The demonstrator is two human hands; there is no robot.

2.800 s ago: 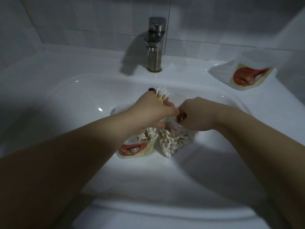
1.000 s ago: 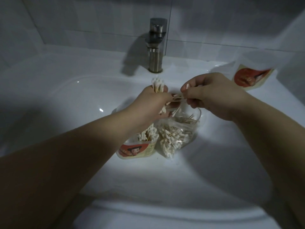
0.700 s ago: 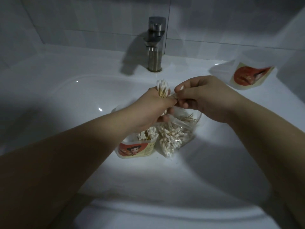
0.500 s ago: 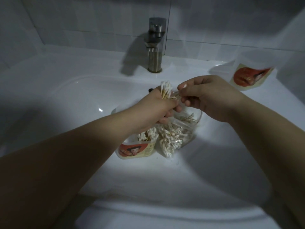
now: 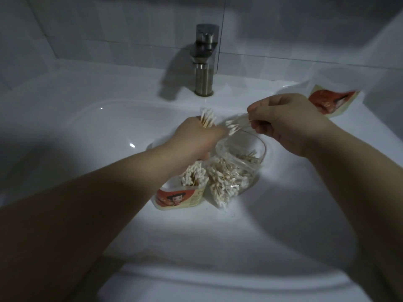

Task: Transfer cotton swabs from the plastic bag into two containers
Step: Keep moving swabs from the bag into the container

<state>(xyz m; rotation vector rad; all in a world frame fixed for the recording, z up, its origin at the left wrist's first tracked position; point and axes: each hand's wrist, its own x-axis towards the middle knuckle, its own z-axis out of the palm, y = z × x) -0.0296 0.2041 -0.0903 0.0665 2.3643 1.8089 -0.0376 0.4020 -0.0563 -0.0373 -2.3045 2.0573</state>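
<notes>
At frame centre, above the plastic bag (image 5: 263, 149), the left hand (image 5: 196, 138) clamps a swab bundle (image 5: 207, 120). The right hand (image 5: 287, 125) pinches several loose swabs (image 5: 236, 125).

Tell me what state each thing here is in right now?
Left hand, grips a bundle of swabs.
Right hand, pinches a few swabs.
Plastic bag, open, lying in the sink, part full.
Near container, open, swabs upright inside.
Far container, on the ledge, contents unclear.
Faucet, no water running.
</notes>
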